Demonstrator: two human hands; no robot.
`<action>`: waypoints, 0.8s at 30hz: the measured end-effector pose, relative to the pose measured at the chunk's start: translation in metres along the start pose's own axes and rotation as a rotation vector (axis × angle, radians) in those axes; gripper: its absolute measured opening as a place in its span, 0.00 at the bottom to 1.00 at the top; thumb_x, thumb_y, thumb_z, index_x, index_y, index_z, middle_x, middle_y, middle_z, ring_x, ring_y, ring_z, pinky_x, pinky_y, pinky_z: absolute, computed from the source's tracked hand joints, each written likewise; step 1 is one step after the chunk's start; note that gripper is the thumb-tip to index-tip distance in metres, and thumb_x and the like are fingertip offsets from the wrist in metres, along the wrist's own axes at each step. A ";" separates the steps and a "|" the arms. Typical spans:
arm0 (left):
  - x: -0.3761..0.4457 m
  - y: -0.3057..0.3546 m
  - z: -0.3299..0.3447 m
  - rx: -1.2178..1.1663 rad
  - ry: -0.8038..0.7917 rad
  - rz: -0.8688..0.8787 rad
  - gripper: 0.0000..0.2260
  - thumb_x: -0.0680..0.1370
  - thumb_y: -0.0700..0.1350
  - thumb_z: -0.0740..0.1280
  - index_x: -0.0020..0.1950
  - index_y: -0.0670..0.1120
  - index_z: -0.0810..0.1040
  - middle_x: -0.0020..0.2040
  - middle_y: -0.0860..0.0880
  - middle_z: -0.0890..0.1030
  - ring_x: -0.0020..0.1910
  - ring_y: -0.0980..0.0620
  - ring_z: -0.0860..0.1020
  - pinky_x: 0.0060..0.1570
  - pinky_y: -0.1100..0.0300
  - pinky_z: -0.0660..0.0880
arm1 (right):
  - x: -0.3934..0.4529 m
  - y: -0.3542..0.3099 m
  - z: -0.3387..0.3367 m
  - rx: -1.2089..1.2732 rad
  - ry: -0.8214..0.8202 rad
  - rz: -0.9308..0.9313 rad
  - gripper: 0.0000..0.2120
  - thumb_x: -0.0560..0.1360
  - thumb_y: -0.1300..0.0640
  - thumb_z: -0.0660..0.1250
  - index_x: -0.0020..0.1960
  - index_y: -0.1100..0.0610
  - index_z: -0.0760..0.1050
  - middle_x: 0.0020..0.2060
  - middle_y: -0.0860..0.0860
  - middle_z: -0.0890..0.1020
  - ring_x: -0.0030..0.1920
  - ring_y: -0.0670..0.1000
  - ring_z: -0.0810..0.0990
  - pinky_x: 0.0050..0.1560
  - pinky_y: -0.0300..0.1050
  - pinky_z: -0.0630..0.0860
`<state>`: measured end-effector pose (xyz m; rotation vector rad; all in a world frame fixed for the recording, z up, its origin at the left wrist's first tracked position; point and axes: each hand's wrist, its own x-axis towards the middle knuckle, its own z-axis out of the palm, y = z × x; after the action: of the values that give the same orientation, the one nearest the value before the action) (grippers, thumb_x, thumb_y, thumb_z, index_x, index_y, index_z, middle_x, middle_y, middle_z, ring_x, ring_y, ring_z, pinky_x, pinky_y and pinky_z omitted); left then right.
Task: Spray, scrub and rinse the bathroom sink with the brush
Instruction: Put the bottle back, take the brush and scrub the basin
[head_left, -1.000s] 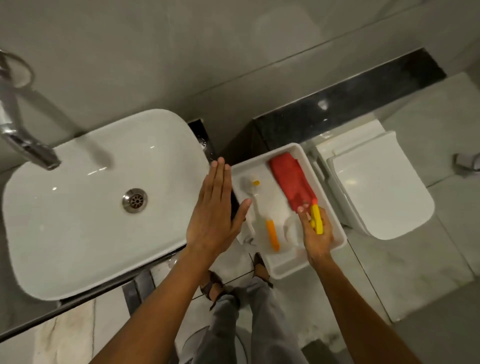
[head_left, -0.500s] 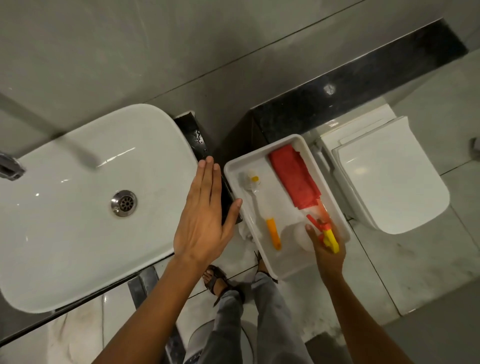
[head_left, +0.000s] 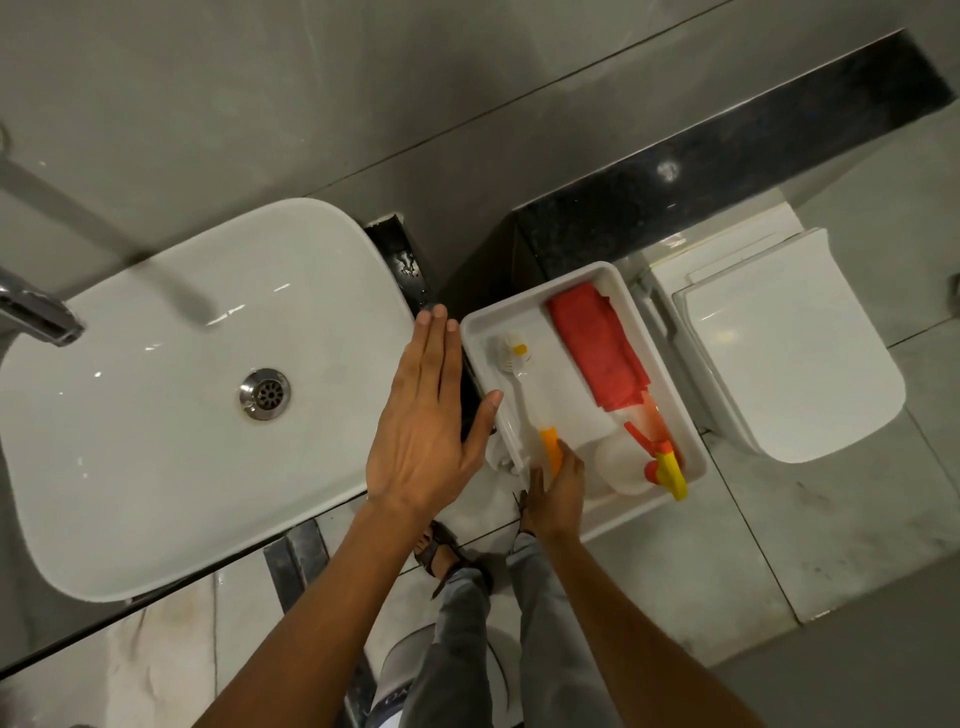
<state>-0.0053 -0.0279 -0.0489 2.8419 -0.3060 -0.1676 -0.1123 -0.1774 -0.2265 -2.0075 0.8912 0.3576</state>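
The white sink (head_left: 156, 519) with its metal drain (head_left: 265, 393) fills the left. To its right, a white tray (head_left: 550, 280) holds the brush (head_left: 519, 389), which has a white head and an orange handle end. A white spray bottle (head_left: 618, 462) with a red and yellow nozzle lies in the tray's near right corner. My left hand (head_left: 421, 431) hovers flat, fingers together, over the sink's right rim. My right hand (head_left: 558, 493) is at the tray's near edge, thumb and fingers closed on either side of the brush's orange handle. The brush still lies in the tray.
A folded red cloth (head_left: 597, 348) lies in the tray's far right part. A chrome faucet (head_left: 39, 312) juts in at the far left. A white toilet (head_left: 789, 343) with its lid down stands right of the tray. My legs and sandalled feet are on the tiled floor below.
My right hand let go of the spray bottle, which now lies in the tray, and moved left onto the brush's orange handle. My left hand stayed over the sink's rim.
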 end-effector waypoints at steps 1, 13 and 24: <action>0.000 0.000 0.001 -0.008 -0.002 0.002 0.38 0.88 0.65 0.53 0.89 0.44 0.44 0.90 0.47 0.42 0.89 0.51 0.40 0.87 0.50 0.49 | 0.010 -0.006 0.005 -0.043 -0.001 0.024 0.29 0.83 0.49 0.66 0.79 0.60 0.65 0.72 0.59 0.74 0.73 0.61 0.73 0.72 0.58 0.72; -0.004 -0.004 -0.008 -0.264 0.143 0.054 0.38 0.86 0.61 0.63 0.88 0.41 0.55 0.89 0.45 0.54 0.89 0.46 0.51 0.87 0.47 0.54 | 0.044 -0.034 -0.033 -0.590 -0.130 0.117 0.22 0.82 0.55 0.64 0.73 0.62 0.67 0.67 0.60 0.75 0.69 0.62 0.76 0.70 0.62 0.70; -0.092 -0.174 -0.078 -0.371 0.374 -0.352 0.29 0.88 0.56 0.62 0.84 0.42 0.66 0.84 0.43 0.67 0.85 0.44 0.63 0.84 0.45 0.62 | -0.108 -0.150 -0.106 0.343 -0.140 -0.068 0.16 0.87 0.44 0.57 0.47 0.55 0.69 0.31 0.49 0.67 0.27 0.46 0.66 0.25 0.36 0.67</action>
<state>-0.0502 0.1764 -0.0167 2.4635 0.2778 0.2165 -0.0912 -0.1623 -0.0152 -1.6706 0.7395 0.2821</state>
